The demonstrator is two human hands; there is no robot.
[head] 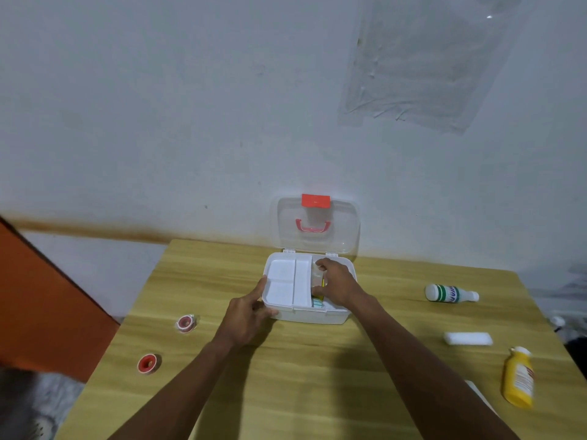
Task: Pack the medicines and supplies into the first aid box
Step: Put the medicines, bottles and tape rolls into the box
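The white first aid box (309, 315) sits open at the back middle of the wooden table, its clear lid (343, 227) with red handle leaning on the wall. A white divided tray (287, 282) fills its left part. My left hand (246, 315) grips the box's front left corner. My right hand (336, 285) is inside the right part, fingers closed on a clear packet (316, 274) over other packed items. Outside lie two red tape rolls (185, 323) (147, 363), a white green-striped bottle (449, 293), a white gauze roll (468, 339) and a yellow bottle (518, 377).
The table (301, 376) stands against a pale wall. An orange-red panel (47, 306) stands at the left beside the table. A white flat object (479, 392) lies near the yellow bottle at the right edge.
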